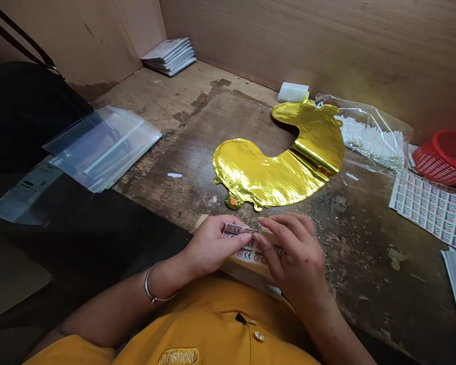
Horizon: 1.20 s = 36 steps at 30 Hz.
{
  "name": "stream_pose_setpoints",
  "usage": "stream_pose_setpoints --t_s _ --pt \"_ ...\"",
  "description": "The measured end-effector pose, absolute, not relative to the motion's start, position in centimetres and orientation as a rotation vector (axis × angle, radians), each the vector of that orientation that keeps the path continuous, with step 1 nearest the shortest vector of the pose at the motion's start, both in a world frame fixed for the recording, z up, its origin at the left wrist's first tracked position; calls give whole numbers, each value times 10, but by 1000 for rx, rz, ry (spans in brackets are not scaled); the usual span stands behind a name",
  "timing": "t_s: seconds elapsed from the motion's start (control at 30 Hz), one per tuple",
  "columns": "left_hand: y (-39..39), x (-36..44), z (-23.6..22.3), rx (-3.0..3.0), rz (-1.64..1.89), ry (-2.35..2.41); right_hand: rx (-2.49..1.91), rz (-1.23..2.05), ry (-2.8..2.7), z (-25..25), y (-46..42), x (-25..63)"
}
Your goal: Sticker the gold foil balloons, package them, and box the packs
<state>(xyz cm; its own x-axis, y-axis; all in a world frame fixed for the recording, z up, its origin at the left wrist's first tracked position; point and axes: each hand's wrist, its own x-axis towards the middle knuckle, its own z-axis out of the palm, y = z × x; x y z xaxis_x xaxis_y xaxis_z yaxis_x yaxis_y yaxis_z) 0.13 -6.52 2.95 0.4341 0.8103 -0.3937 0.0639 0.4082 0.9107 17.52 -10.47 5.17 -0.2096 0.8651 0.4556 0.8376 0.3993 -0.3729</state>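
Observation:
Both my hands are close together at the near edge of the worn wooden table (182,192). My left hand (213,246) and my right hand (292,251) grip a small strip of printed CE warning stickers (247,246) between their fingers. A tan card strip (249,268) lies beneath the stickers and my wrists. Just beyond my fingertips lies a flat, shiny gold foil balloon (277,165), curved like a crescent, with an orange dot on its neck (233,202). It does not touch my hands.
A large sheet of printed stickers (433,210) lies at the right, below a red plastic basket (446,157). A clear bag of white pieces (372,134) sits behind the balloon. Stacked clear sleeves (102,149), a pile of packets (169,56) and a black bag (23,111) lie left and behind.

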Motion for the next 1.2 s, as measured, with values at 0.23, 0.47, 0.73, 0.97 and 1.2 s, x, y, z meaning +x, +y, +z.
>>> stream_pose_setpoints --t_s 0.23,0.47,0.73,0.97,1.2 --pt "-67 0 26 1088 596 1034 -1422 71 -1999 48 -104 167" --pt "-68 -2 26 1075 627 960 -1333 -213 -2067 39 -110 167" --pt "-70 -1 23 942 652 949 -1295 -260 -2136 36 -113 168" --pt "-70 0 23 892 690 941 -1454 -98 -2063 40 -107 166" --pt "-73 -1 19 855 683 835 -1384 -219 -2080 34 -111 169"
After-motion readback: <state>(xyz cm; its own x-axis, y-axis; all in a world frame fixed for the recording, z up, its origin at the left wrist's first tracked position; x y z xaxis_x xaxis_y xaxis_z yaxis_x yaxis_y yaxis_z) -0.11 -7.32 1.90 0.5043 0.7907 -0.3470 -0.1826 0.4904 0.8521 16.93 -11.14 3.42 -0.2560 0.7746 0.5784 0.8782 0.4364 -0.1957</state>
